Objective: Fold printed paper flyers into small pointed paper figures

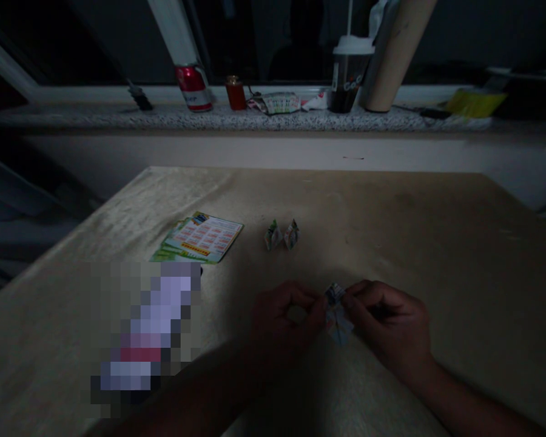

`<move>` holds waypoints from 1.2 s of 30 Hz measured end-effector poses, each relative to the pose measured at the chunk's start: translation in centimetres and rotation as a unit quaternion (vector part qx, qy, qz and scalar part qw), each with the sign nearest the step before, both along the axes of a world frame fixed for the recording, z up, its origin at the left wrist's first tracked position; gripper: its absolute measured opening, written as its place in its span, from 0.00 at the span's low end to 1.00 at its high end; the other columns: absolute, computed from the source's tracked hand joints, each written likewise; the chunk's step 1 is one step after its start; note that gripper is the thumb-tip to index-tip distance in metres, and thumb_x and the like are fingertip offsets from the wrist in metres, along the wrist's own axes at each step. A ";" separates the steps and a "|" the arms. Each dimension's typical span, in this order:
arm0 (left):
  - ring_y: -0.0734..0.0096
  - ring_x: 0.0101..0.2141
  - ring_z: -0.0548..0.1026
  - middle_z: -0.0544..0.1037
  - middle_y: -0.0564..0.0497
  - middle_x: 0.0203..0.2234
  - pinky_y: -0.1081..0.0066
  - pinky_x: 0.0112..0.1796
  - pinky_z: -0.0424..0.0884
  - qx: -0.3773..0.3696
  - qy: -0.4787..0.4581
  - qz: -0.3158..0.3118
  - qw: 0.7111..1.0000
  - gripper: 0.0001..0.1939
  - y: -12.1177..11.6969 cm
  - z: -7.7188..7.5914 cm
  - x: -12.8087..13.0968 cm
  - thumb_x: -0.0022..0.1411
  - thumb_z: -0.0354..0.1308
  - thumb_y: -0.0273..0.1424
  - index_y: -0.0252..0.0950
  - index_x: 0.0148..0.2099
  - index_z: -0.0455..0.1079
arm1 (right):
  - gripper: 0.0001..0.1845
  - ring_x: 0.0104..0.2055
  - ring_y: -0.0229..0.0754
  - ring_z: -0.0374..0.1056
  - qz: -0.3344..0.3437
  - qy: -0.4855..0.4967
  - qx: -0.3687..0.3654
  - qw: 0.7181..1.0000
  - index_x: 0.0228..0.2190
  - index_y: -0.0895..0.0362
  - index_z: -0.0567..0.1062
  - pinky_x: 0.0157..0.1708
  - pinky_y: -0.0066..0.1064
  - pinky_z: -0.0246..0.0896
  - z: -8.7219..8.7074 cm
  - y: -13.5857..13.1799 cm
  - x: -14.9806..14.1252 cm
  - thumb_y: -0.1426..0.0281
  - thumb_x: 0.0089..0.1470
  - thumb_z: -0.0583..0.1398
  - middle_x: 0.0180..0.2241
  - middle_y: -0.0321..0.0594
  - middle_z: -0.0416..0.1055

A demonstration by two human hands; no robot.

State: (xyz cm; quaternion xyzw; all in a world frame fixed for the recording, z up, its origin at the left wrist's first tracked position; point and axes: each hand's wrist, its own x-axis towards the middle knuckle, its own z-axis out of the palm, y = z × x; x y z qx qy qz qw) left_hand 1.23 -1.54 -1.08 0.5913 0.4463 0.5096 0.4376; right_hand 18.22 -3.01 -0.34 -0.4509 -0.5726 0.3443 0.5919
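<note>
Above the near part of the table, a small folded piece of printed paper (339, 325) is held between both hands. My left hand (286, 315) pinches its left edge between thumb and forefinger. On the opposite edge, the thumb and fingers of my right hand (386, 318) are closed in a pinch. Beyond the hands, two small folded paper pieces, one on the left (272, 235) and one on the right (292, 235), stand side by side. A stack of printed paper sheets (204, 235) with green edges lies farther left.
A pixelated long object (157, 321) lies left of my hands on the table (437, 243). Along the granite windowsill (164, 121) stand a red-and-white can (194, 89), a small orange-red bottle (235, 93), a crumpled wrapper (279, 103), a lidded cup with a straw (347, 76) and a cardboard tube (398, 54).
</note>
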 end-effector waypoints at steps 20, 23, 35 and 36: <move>0.78 0.24 0.74 0.77 0.55 0.24 0.77 0.27 0.69 0.059 -0.010 0.001 0.998 0.17 0.3 -0.5 -0.3 0.61 0.62 0.25 0.38 0.25 0.58 | 0.15 0.24 0.34 0.74 0.070 0.127 -0.145 0.979 0.37 0.52 0.74 0.26 0.21 0.69 -0.7 0.3 -0.1 0.76 0.48 0.70 0.24 0.30 0.79; 0.77 0.25 0.73 0.77 0.55 0.25 0.76 0.29 0.69 0.012 -0.004 -0.008 1.000 0.13 0.3 -0.6 -0.3 0.61 0.62 0.27 0.38 0.27 0.61 | 0.13 0.22 0.31 0.70 0.061 0.125 -0.161 0.977 0.33 0.53 0.72 0.24 0.20 0.65 -0.9 0.4 0.0 0.76 0.48 0.70 0.22 0.29 0.76; 0.74 0.27 0.71 0.73 0.56 0.25 0.74 0.30 0.67 -0.170 -0.064 -0.076 0.980 0.13 1.7 -0.3 -0.3 0.50 0.66 0.27 0.37 0.33 0.63 | 0.18 0.21 0.30 0.54 0.060 0.112 -0.180 0.975 0.25 0.54 0.63 0.21 0.22 0.52 -1.6 1.0 -0.3 0.70 0.49 0.70 0.19 0.25 0.60; 0.74 0.26 0.71 0.73 0.57 0.24 0.74 0.29 0.67 -0.177 -0.065 -0.079 0.979 0.14 1.8 -0.3 -0.3 0.50 0.66 0.27 0.37 0.33 0.62 | 0.19 0.21 0.30 0.53 0.059 0.108 -0.180 0.976 0.25 0.54 0.62 0.21 0.23 0.51 -1.7 1.0 -0.3 0.70 0.49 0.70 0.19 0.25 0.58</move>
